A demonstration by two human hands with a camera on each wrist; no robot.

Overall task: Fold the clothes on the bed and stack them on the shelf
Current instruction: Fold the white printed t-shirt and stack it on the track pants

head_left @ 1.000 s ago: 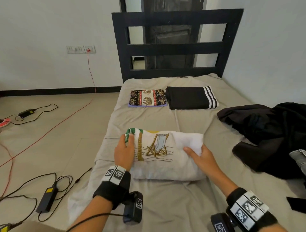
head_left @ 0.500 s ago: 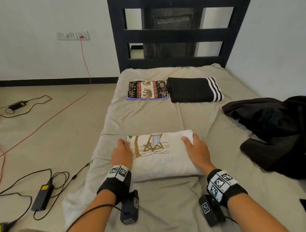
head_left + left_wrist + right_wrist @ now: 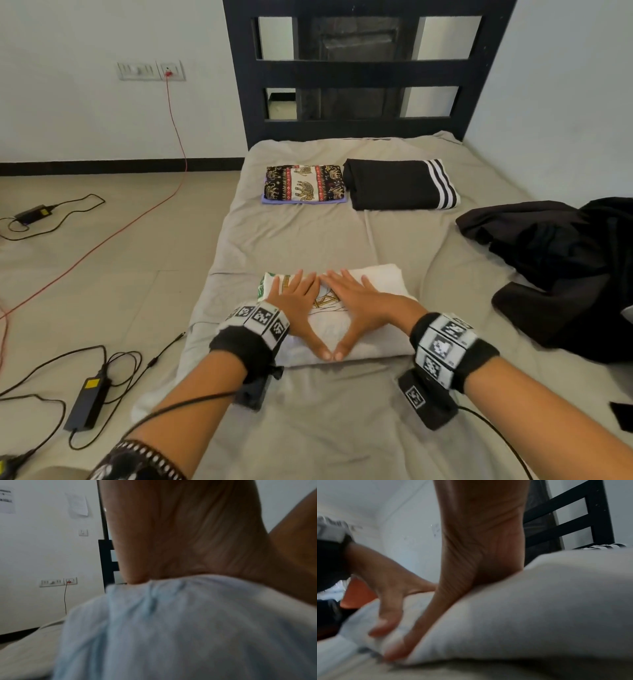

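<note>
A folded white T-shirt (image 3: 383, 279) with a beach-chair print lies on the near middle of the bed (image 3: 308, 428). Both hands press flat on top of it, fingers straight and spread, thumb tips touching near its front edge. My left hand (image 3: 305, 308) covers the shirt's left half and my right hand (image 3: 358, 308) its middle. In the left wrist view, the left palm (image 3: 180, 534) rests on the white cloth (image 3: 188, 628). From the right wrist, the right palm (image 3: 476, 561) presses the shirt (image 3: 547, 608), with the left hand (image 3: 385, 582) beside it.
A folded elephant-print cloth (image 3: 304, 188) and a folded black garment with white stripes (image 3: 397, 185) lie side by side near the dark headboard (image 3: 363, 72). Unfolded black clothes (image 3: 565, 267) are heaped at the bed's right side. Cables and power adapters (image 3: 87, 401) lie on the floor to the left.
Both hands moved from the shirt's left and right edges onto its top and now lie flat together in the middle. The shirt stays folded in place.
</note>
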